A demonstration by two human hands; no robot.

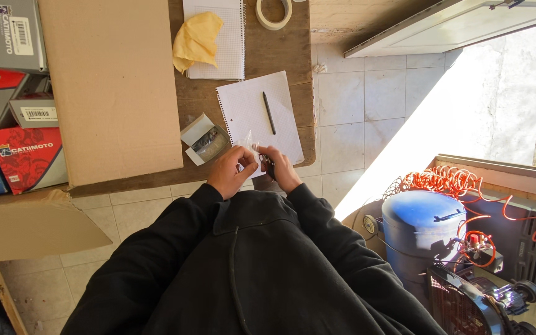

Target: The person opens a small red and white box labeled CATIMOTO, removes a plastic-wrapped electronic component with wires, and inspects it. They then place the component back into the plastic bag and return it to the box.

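Observation:
My left hand [229, 171] and my right hand [278, 167] meet at the front edge of a wooden table [293, 74]. The left hand pinches a small clear plastic bag [249, 144]. The right hand grips a small dark part [268, 165] just beside it. Both hands hover over the near corner of a white spiral notepad [249, 111] with a black pen [268, 113] lying on it. A small open white box [203, 139] holding metal parts sits just left of my left hand. Black sleeves cover both arms.
A large cardboard sheet [113, 87] covers the table's left. Behind it lie a yellow cloth [197, 38], a grid notebook [226, 49] and a tape roll [273, 13]. Red, blue and grey boxes [23, 155] stack at left. A blue compressor [420, 229] with coiled orange hose [448, 181] stands on the tiled floor at right.

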